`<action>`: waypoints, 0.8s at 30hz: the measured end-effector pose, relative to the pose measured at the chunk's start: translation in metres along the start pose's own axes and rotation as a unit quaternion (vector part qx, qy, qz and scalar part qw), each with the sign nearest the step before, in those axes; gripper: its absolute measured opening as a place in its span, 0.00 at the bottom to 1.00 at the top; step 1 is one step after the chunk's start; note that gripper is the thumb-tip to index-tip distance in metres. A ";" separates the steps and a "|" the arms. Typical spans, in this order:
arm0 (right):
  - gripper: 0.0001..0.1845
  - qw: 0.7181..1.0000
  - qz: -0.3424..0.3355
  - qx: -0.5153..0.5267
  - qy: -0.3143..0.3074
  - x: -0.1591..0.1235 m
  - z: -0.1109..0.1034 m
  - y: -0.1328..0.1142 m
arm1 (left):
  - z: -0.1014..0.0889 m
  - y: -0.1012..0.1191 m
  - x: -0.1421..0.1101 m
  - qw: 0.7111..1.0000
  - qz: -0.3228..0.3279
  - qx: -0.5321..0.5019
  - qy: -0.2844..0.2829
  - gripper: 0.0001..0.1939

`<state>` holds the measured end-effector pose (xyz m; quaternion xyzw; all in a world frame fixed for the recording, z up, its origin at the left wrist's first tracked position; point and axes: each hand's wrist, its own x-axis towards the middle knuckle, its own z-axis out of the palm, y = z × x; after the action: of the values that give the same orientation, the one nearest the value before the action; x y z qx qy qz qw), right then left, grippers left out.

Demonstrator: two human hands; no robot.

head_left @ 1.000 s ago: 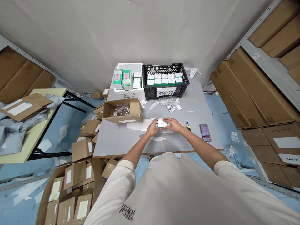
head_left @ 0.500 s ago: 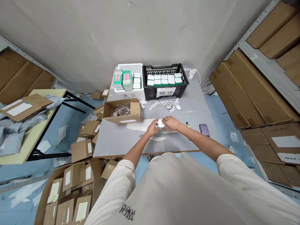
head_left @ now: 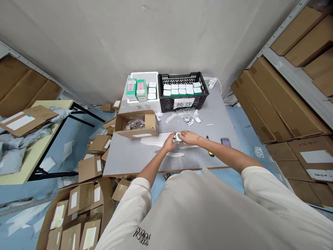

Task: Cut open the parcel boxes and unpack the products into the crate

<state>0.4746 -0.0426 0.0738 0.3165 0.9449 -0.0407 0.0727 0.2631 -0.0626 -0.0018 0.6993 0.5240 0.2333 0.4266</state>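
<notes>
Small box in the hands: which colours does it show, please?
The small box is white and green where visible, best in the head view.

Hands (head_left: 191, 138) now cover more of the small box (head_left: 177, 138).

A small white-and-green box (head_left: 178, 137) is held between the left hand (head_left: 169, 142) and the right hand (head_left: 189, 138) over a grey table (head_left: 125, 156). White-topped boxes (head_left: 182, 91) are lined up in a black crate (head_left: 166, 103), beside which a white bin (head_left: 156, 105) is set.
</notes>
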 end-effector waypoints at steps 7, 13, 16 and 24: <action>0.20 0.998 0.020 0.064 -0.003 -0.003 -0.005 0.008 | -0.004 0.007 -0.003 1.000 0.004 0.006 -0.012 0.42; 0.21 0.947 0.189 0.232 0.119 0.002 -0.001 0.020 | -0.010 0.023 -0.017 1.000 -0.022 0.005 -0.010 0.53; 0.21 0.910 0.263 0.268 0.175 0.007 0.011 0.022 | -0.011 0.027 -0.022 1.000 -0.013 0.013 -0.016 0.55; 0.28 0.937 0.250 0.230 0.077 0.006 0.034 0.002 | -0.013 0.030 -0.016 0.986 0.047 0.159 0.032 0.47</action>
<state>0.4753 -0.0415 0.0388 0.5530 0.8026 -0.2131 -0.0677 0.2635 -0.0751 0.0319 0.7742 0.5343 0.1893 0.2817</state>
